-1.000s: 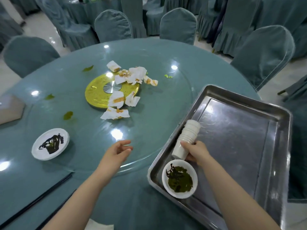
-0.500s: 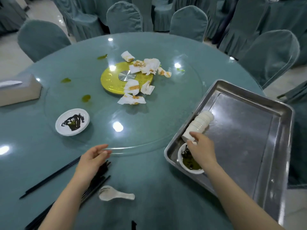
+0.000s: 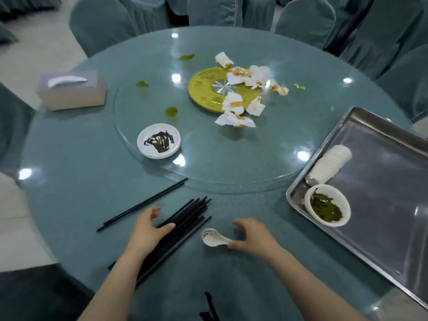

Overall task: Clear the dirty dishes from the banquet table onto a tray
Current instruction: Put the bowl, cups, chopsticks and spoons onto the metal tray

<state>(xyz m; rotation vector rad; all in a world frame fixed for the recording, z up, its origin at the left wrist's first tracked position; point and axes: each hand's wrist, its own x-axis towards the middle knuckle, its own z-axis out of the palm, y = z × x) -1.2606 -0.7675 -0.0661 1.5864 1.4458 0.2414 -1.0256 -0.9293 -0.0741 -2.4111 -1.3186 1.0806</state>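
**Both hands low over chopsticks and spoons**

A round tabletop (image 3: 76, 172) in blue-green cloth fills the view, ringed by covered chairs (image 3: 102, 22) of the same colour. A glass turntable (image 3: 208, 158) sits on it, with a yellow disc (image 3: 201, 89) at its middle. Crumpled, stained napkins (image 3: 250, 76) lie on and around the disc, and a few green scraps (image 3: 171, 111) dot the glass. A white saucer (image 3: 158, 140) smeared with dark sauce rests at the near left edge of the turntable. A tissue box (image 3: 71, 91) stands at the far left of the tabletop.

A metal tray (image 3: 382, 205) lies at the right. In its near left corner sits a white bowl (image 3: 327, 205) holding green leaves, and just behind it a stack of white cups (image 3: 328, 164) lies on its side along the tray wall.

Near the person, a bundle of black chopsticks (image 3: 185, 218) lies slanted on the cloth, with a separate pair (image 3: 143, 203) just to its left. The left hand (image 3: 148, 232) lies over the bundle, its fingers (image 3: 165, 227) straight and slightly apart, touching the sticks and not curled round them. Just right of the bundle lie nested white spoons (image 3: 214, 237). The right hand (image 3: 252, 236) arches over their handles, fingers spread and bent; whether it actually grips the handles cannot be told.
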